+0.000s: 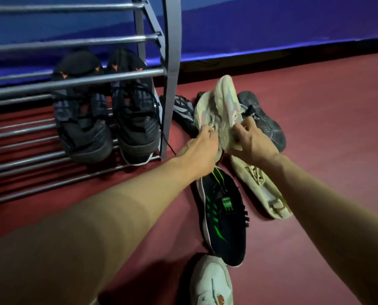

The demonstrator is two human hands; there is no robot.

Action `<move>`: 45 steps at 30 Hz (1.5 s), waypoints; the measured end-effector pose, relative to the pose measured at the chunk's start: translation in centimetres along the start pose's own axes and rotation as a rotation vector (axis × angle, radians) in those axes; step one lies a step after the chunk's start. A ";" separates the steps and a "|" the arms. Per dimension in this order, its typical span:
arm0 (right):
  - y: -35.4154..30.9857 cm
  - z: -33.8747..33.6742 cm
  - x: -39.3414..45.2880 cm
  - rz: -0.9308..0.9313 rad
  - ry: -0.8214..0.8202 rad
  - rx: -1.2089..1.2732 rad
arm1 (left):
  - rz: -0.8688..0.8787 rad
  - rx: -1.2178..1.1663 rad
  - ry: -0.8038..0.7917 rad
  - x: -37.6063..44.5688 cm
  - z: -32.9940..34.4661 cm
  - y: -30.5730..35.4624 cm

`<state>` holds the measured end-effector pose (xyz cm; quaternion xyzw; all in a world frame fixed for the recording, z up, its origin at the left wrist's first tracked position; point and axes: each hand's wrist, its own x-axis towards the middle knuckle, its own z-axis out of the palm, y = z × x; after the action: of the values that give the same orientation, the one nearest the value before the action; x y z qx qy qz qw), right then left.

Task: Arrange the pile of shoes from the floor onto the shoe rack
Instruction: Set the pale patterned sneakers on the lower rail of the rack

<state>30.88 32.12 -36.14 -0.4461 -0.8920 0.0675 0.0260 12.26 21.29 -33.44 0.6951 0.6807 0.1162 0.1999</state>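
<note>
Your left hand point(202, 146) and right hand point(250, 139) are both out in front of you, close together, each with its fingers curled onto the cream shoe point(221, 111). You hold that shoe up off the floor point(315, 128), toe pointing away from you, just to the right of the rack point(172, 62). The left hand grips its near left edge; the right hand pinches its near right side by the laces.

On the rack's lowest bars sits a black pair point(104, 106), side by side, toes towards the wall point(271, 29), with orange marks near the toes. A loose lace from the right one hangs down past the rack's post.

The other shoes lie on the floor to the right of the rack. A patterned black shoe point(183, 108) lies just beside the post. A grey shoe point(265, 119) lies beyond your right hand, partly hidden by the cream shoe. A second cream shoe point(258, 188) lies under your right wrist. A black shoe with green stripes point(223, 216) lies beneath your left wrist, and a white shoe point(210, 282) sits nearest you, touching its heel end.
</note>
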 end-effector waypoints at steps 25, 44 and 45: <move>-1.4 1.0 -7.4 0.107 0.060 0.144 | -0.127 0.059 0.074 3.7 5.3 0.3; -5.3 -5.2 -10.3 0.258 0.119 0.158 | 0.302 -0.129 0.012 -1.6 -0.2 2.3; -5.8 -6.6 -11.1 0.253 0.139 0.166 | 0.308 -0.110 0.016 -3.1 -1.3 3.1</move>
<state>33.64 20.40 -28.57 -0.5549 -0.8160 0.1129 0.1157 14.33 18.38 -30.56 0.7783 0.5603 0.1881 0.2120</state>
